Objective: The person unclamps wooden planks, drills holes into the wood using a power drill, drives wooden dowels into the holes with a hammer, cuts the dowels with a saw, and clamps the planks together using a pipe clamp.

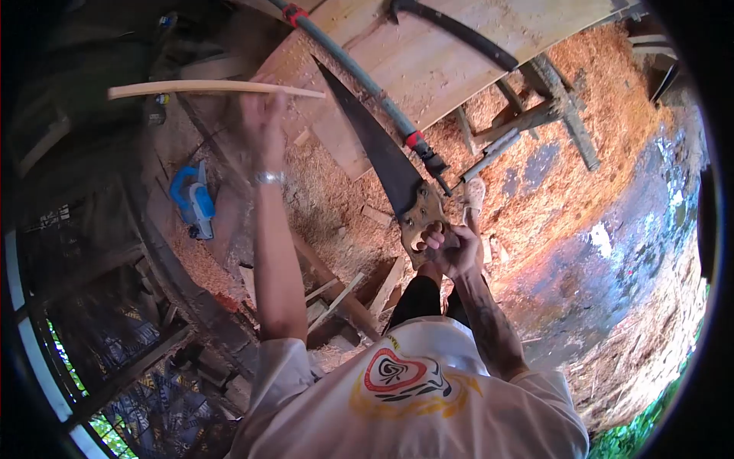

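My right hand [456, 251] is wrapped round the wooden handle of a handsaw [380, 157]. The saw's dark blade points up and away, its tip near the edge of the workbench. Off to the left, my left hand [264, 115] is raised and smeared by motion. It grips a long, thin, slightly curved wooden strip [199, 88], which extends to both sides of the fingers. A long bar clamp [355, 73] with red and black ends lies across the bench beside the saw blade.
On the wooden workbench top [344, 30] lies a dark curved tool [459, 34]. A blue power planer [196, 200] rests at the left. Sawdust [612, 92] and wood offcuts [336, 306] cover the ground, and a wooden frame [562, 111] stands at the right.
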Available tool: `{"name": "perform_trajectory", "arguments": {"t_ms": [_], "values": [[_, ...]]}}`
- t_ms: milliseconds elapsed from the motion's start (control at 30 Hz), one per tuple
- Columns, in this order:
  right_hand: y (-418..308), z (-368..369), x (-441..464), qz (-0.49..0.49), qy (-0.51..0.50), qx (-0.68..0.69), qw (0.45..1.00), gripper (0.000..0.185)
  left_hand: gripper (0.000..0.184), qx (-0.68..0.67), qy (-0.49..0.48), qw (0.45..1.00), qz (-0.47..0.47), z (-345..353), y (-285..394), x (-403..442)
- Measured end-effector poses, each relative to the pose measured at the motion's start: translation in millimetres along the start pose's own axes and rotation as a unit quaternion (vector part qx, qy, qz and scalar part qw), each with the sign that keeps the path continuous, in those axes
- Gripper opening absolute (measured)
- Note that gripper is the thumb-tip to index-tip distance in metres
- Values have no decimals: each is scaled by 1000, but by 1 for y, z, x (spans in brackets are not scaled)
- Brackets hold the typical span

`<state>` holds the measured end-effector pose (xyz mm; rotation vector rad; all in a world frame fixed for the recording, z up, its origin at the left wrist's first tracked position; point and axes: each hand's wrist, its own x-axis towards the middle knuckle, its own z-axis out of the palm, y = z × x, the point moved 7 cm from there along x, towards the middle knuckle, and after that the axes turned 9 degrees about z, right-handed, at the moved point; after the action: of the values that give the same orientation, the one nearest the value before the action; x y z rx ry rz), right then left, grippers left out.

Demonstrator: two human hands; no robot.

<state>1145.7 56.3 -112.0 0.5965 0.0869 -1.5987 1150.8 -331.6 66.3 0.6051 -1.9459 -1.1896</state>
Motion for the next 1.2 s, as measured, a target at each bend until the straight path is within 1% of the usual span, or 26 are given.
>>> {"name": "perform_trajectory", "arguments": {"t_ms": [33,100,133,167,267,300,367,400,467,533,567,633,667,700,733,800,900,933,967,1033,1100,1133,1200], "values": [[0,14,-1,-53,-7,-19,998,34,28,-29,-39,999,-6,3,-11,13],[0,36,-2,-142,-20,-64,988,40,24,-175,-17,984,-40,5,-41,25],[-3,35,-2,-178,-29,-93,979,41,27,-247,-3,967,-56,12,-38,28],[1,23,6,-158,-32,-82,984,33,39,-217,46,973,-65,19,-40,30],[7,-9,35,-120,-12,-13,993,41,47,-174,125,973,-84,17,-62,33],[7,-14,42,-144,72,-46,986,46,48,-189,104,973,-78,21,-63,37],[13,-32,50,-148,77,-51,985,45,51,-221,64,971,-66,26,-63,41],[18,-37,46,-145,83,-43,985,43,51,-213,72,973,-62,28,-59,41],[28,-40,13,-151,175,-42,972,39,51,-199,86,975,-55,33,-47,38],[45,-52,-17,-161,84,-5,983,34,51,-199,60,978,-37,33,-48,40],[50,-56,-19,-157,94,18,983,33,50,-209,52,976,-29,33,-49,41],[52,-51,-9,-152,147,14,977,30,50,-216,48,975,-26,34,-51,39],[44,-31,14,-151,188,-14,970,29,50,-212,54,975,-28,34,-49,39],[37,-11,42,-149,282,-9,948,39,50,-207,61,976,-29,34,-48,40],[35,1,70,-156,194,-6,969,36,50,-210,55,976,-27,34,-48,40],[26,13,81,-171,117,-50,977,38,49,-215,43,975,-25,34,-50,41],[36,-7,39,-154,193,-29,969,30,48,-230,28,972,-28,33,-53,42],[41,-10,16,-134,189,-61,971,31,48,-232,27,972,-29,35,-53,44],[47,-26,-6,-139,176,-43,974,32,48,-231,29,972,-31,34,-52,42],[45,-20,-4,-140,178,-38,973,32,47,-226,44,973,-24,30,-55,43],[43,-14,24,-130,218,-58,966,32,47,-215,65,974,-15,25,-60,42],[37,-5,56,-135,230,-56,962,45,47,-215,52,975,-24,26,-58,38],[31,-2,81,-150,121,-54,980,44,47,-221,19,975,-30,35,-48,41]]}}
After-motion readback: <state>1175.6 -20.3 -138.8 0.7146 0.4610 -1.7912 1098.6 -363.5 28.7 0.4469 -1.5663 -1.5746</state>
